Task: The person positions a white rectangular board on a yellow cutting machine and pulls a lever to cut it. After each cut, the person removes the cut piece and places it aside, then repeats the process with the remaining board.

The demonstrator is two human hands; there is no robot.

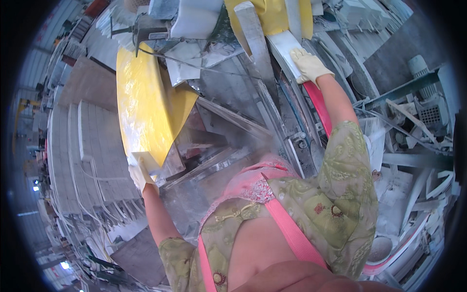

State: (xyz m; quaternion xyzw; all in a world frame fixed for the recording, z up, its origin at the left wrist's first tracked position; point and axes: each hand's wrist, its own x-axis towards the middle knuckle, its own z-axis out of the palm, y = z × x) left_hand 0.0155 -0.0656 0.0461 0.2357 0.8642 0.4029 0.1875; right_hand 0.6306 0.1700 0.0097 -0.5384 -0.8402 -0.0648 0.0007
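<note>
My left hand (139, 174), in a pale glove, is closed around the edge of a small white block (144, 159). This block is at the lower end of a long, curved piece covered by a glossy yellow sheet (141, 97). Whether block and sheet are joined, I cannot tell. Farther off to the right, my gloved right hand (310, 66) grips a long white slab (286, 50), its fingers bent over the top face. Close to my right wrist runs a red strip (318, 108). My left palm is hidden.
Long grey slabs (99, 141) are stacked at the left. Another yellow sheet (272, 17) hangs at the top beside an upright dusty bar (255, 41). A thin cable (199, 67) crosses the middle. Scrap pieces and a grey basket (430, 114) are on the right.
</note>
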